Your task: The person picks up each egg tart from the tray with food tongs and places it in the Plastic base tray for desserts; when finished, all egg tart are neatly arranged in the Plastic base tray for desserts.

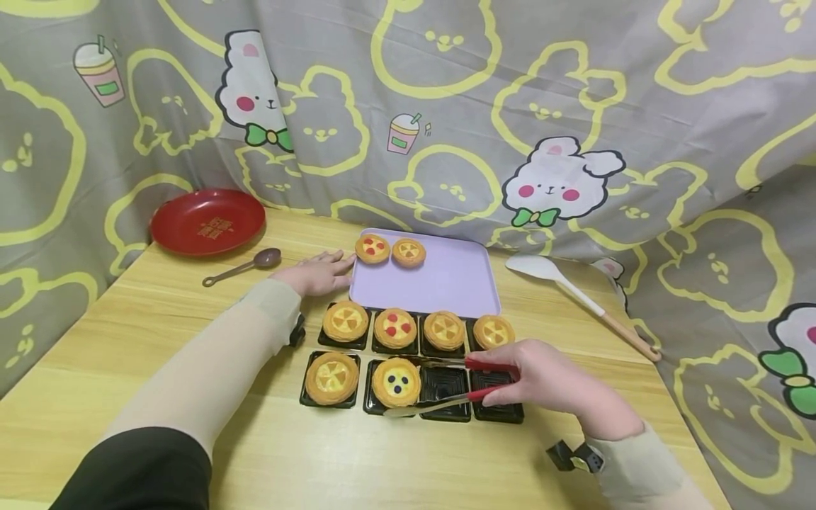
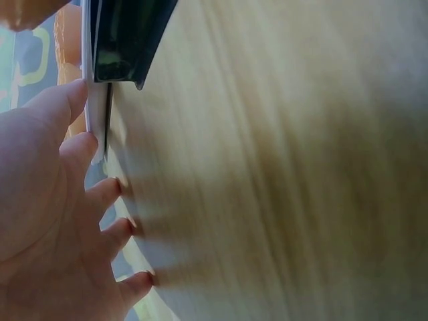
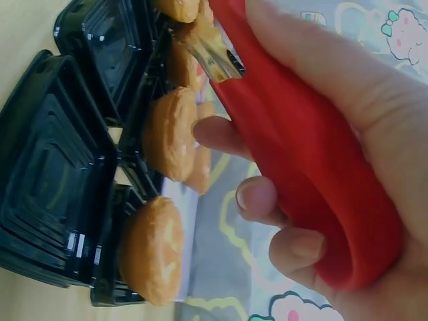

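My right hand grips the red-handled tongs. Their metal tips lie on either side of an egg tart with dark berries, which sits in a black plastic container; whether they touch it I cannot tell. My left hand rests at the left edge of a lilac tray, fingers spread, with thumb and forefinger against its rim in the left wrist view. On that tray sit a red-topped tart and a yellow-topped tart. Two black containers, one here, hold no tart at the front right.
Behind the front row, several tarts fill a second row of black containers. A red plate and a brown spoon lie at left. At right lies a white spatula with a wooden handle. A patterned curtain hangs behind.
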A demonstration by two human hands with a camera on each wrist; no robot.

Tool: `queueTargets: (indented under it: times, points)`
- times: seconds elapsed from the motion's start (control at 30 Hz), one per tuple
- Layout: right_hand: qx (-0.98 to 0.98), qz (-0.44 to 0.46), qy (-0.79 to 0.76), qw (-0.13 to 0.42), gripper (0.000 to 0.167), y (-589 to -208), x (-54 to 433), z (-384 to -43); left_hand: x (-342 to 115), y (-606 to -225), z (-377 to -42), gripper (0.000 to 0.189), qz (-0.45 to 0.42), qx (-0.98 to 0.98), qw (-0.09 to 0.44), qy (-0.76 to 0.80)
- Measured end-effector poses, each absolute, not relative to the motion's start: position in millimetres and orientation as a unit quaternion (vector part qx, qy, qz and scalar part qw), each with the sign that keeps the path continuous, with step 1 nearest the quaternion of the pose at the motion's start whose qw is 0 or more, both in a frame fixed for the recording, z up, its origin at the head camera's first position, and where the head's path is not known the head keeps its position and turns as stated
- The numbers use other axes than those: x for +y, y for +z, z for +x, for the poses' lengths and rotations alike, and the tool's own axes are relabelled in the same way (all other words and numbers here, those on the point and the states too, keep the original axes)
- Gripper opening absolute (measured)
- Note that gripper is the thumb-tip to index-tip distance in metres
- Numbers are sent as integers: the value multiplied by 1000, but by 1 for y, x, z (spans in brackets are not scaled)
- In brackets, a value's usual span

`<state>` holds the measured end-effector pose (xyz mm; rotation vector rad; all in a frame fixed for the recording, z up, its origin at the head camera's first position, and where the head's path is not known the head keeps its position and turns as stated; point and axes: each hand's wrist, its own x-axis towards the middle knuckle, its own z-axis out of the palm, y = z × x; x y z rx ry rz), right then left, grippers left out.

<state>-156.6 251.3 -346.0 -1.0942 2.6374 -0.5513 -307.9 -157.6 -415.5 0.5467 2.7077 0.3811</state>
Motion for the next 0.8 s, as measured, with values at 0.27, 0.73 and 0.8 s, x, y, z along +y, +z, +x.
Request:
queueTargets:
  times: [0.27,0.73,0.8]
  points:
    - [890,-339,-280,120,65,-324,256,-165,-157,-413,-306,66,196,955,174,142]
    - [966,-167,-193,35,77,-314,226,-273,-158,-411,-304,66,191,955,176,144]
    - [970,-154,-186,38,75,-323,219,-285,-157,-409,-302,66,190,954,182,145]
